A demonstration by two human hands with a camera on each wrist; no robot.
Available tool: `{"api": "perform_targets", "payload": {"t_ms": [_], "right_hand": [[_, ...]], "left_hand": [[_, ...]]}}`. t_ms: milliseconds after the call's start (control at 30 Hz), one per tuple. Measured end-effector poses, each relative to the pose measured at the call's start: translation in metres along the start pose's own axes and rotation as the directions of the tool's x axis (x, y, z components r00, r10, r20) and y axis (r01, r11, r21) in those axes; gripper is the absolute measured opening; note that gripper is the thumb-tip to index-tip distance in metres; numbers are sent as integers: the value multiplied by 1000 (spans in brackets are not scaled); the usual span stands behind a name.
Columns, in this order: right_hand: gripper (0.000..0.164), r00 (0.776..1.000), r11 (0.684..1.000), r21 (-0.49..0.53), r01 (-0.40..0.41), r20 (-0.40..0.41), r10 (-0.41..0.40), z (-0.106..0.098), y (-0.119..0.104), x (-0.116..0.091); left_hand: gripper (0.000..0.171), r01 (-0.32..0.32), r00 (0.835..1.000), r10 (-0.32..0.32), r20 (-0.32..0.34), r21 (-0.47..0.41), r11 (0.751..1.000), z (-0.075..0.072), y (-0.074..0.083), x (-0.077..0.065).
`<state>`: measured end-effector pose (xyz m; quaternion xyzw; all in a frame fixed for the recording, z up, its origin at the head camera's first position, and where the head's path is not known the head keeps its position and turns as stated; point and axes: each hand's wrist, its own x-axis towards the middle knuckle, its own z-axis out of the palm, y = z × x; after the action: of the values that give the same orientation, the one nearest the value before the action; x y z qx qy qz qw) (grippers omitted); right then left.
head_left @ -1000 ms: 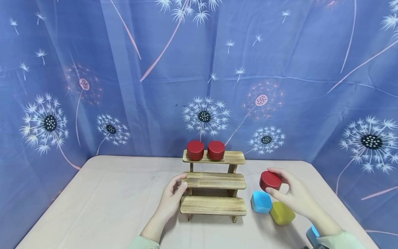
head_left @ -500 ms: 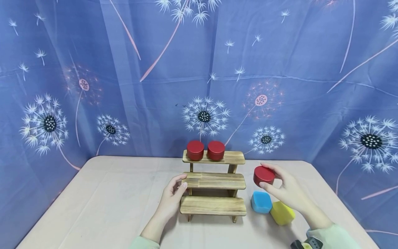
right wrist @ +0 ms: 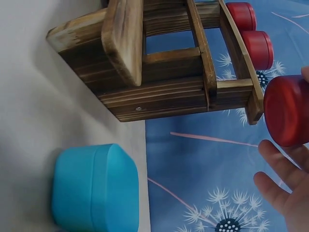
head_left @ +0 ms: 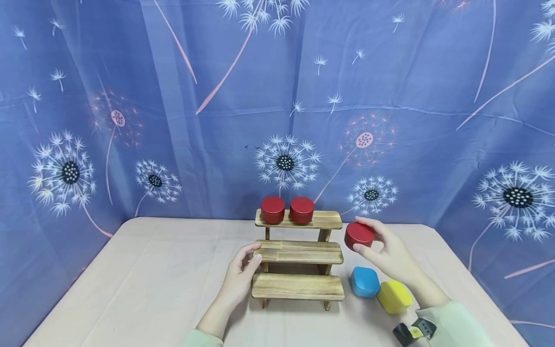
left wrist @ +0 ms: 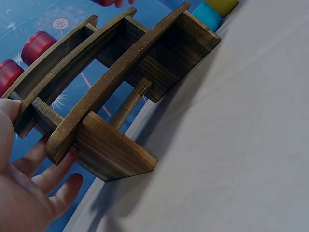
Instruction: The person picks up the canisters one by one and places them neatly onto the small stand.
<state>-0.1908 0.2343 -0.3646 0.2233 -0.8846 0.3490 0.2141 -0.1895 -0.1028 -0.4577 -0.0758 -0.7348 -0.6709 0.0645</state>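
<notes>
Your right hand [head_left: 392, 255] pinching a red tin [head_left: 359, 236], held above the table [head_left: 165, 279] right of the wooden stand [head_left: 297, 287], your left hand [head_left: 240, 274] seemingly pinching its middle shelf [head_left: 305, 252], two other tins [head_left: 272, 210] [head_left: 301, 210] on the top shelf [head_left: 326, 220]

Two tins [head_left: 272, 210] atop stand [head_left: 310, 252]; boxes [head_left: 365, 282] right of stand

Pale tabletop [head_left: 151, 274], 3-tier wooden stand [head_left: 299, 252], 2 red tins [head_left: 272, 210] on its top tier [head_left: 327, 220], blue box [head_left: 364, 282], yellow box [head_left: 394, 297]
</notes>
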Motion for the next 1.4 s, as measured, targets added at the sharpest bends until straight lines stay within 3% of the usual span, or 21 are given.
{"api": "perform_targets", "payload": {"t_ms": [700,1400], "right_hand": [[63,998,984,173,-50,-14,54,12,-5,26],[63,991,979,153,-135,21,134,21,-10,43]], "left_hand": [[33,-11,1000,11,9,-27,1000,0,2,0],[32,14,1000,-14,11,-1,1000,-1,2,0]]}}
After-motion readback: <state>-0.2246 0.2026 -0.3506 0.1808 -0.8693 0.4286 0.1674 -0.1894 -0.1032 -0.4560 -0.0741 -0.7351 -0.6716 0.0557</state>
